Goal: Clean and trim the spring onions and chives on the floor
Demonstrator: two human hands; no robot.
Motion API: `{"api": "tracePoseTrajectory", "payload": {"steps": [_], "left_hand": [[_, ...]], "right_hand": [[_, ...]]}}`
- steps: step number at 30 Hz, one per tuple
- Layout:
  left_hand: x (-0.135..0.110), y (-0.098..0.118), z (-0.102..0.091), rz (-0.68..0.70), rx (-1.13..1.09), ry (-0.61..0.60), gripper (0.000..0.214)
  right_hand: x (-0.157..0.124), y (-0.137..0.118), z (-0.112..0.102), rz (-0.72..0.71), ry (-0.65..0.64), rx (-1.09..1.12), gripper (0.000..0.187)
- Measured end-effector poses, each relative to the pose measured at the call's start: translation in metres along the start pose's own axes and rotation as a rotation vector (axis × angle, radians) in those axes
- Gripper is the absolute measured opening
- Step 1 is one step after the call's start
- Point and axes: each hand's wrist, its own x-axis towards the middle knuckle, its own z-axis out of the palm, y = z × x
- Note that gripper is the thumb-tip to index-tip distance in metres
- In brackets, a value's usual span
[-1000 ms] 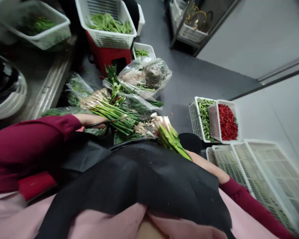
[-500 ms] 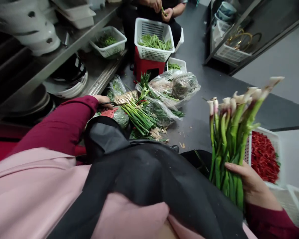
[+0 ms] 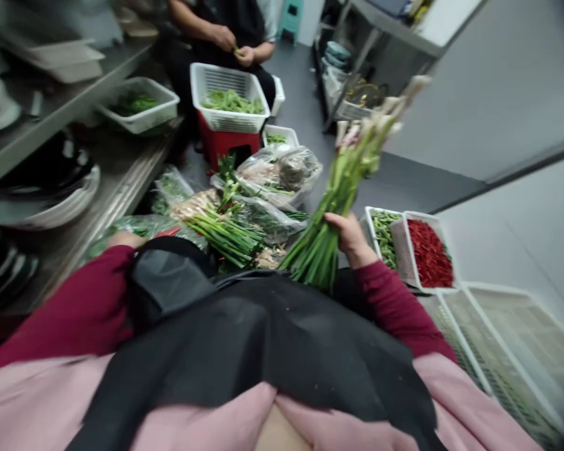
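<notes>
My right hand [image 3: 350, 238] is wrapped around a bunch of green garlic [image 3: 331, 194], gripping it by the green stalks. The pale bulb ends tilt up and to the right; the leaf ends hang down over my lap. Low at the left, beside my knee, my left hand [image 3: 126, 239] lies close to a plastic bag of greens [image 3: 143, 224]. It is blurred and its fingers are mostly hidden. On the floor ahead lies another bundle of green stalks with pale root ends [image 3: 228, 235], next to clear plastic bags of vegetables [image 3: 282, 172].
Opposite sits a person [image 3: 225, 41] handling a green pod behind a white basket [image 3: 230, 119] on a red stool [image 3: 216, 141]. Baskets of red chillies [image 3: 432, 254] and green pods [image 3: 384, 235] stand at the right. A metal shelf [image 3: 136, 181] with dishes runs along the left.
My right hand has carried the green garlic inward from the right, over my lap. My left hand has drawn back, lower and to the left. The view has turned rightward.
</notes>
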Motion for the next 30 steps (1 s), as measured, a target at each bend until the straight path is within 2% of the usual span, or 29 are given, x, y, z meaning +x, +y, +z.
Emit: {"api": "tracePoseTrajectory", "payload": {"steps": [2, 3, 4, 5, 6, 8, 10, 11, 13, 15, 18, 21, 24, 26, 28, 30], "left_hand": [[0.040, 0.028, -0.016, -0.225, -0.069, 0.200, 0.050], [0.057, 0.050, -0.025, -0.266, -0.219, 0.340, 0.050], [0.070, 0.076, -0.032, -0.148, -0.458, 0.440, 0.052], [0.081, 0.106, -0.037, 0.022, -0.703, 0.421, 0.060], [0.088, 0.136, -0.040, 0.164, -0.913, 0.312, 0.072], [0.100, 0.192, -0.037, 0.335, -1.265, 0.073, 0.085], [0.110, 0.231, -0.027, 0.477, -1.592, -0.086, 0.090], [0.114, 0.241, -0.021, 0.498, -1.726, -0.121, 0.091], [0.119, 0.244, -0.011, 0.482, -1.860, -0.152, 0.086], [0.122, 0.235, -0.004, 0.428, -1.898, -0.168, 0.080], [0.125, 0.220, 0.004, 0.368, -1.933, -0.195, 0.069], [0.128, 0.219, 0.010, 0.310, -1.974, -0.195, 0.055], [0.134, 0.218, 0.011, 0.226, -2.017, -0.169, 0.040], [0.138, 0.211, 0.008, 0.192, -2.076, -0.195, 0.035], [0.140, 0.202, 0.004, 0.202, -2.142, -0.318, 0.037], [0.140, 0.194, 0.001, 0.244, -2.190, -0.473, 0.044]], "right_hand": [[0.013, 0.013, 0.015, 0.017, -0.042, 0.093, 0.049], [0.020, 0.019, 0.023, 0.025, -0.069, 0.131, 0.049], [0.026, 0.024, 0.032, 0.030, -0.100, 0.160, 0.050], [0.032, 0.028, 0.043, 0.028, -0.132, 0.179, 0.050], [0.038, 0.031, 0.055, 0.017, -0.161, 0.183, 0.051], [0.049, 0.034, 0.082, -0.039, -0.175, 0.140, 0.051], [0.058, 0.034, 0.108, -0.113, -0.111, 0.016, 0.054], [0.061, 0.033, 0.119, -0.142, -0.076, -0.071, 0.056], [0.066, 0.032, 0.135, -0.170, -0.047, -0.279, 0.064], [0.066, 0.029, 0.144, -0.162, -0.077, -0.523, 0.073], [0.062, 0.026, 0.149, -0.126, -0.110, -0.881, 0.084], [0.056, 0.024, 0.153, -0.104, -0.113, -1.067, 0.087], [0.051, 0.021, 0.152, -0.130, -0.115, -1.064, 0.090], [0.053, 0.016, 0.147, -0.198, -0.202, -0.958, 0.086], [0.059, 0.010, 0.139, -0.244, -0.308, -0.767, 0.065], [0.067, 0.005, 0.133, -0.223, -0.294, -0.597, 0.046]]}}
